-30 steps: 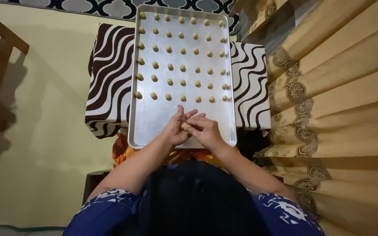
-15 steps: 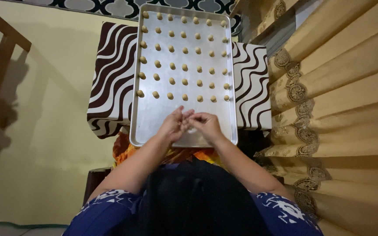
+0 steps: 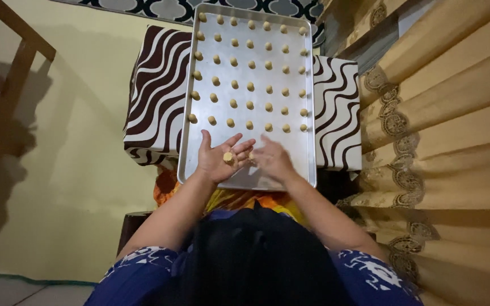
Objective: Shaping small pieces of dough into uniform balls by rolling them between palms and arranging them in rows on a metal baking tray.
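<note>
Over the metal baking tray (image 3: 245,175), my left hand (image 3: 216,158) spread palm-up cradling a small dough ball (image 3: 228,157), my right hand (image 3: 271,160) open beside it, fingers loose, rows of dough balls (image 3: 250,86) beyond.

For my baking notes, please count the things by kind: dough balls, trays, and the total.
dough balls on the tray: 42
dough ball on the left hand: 1
tray: 1
total: 44
</note>
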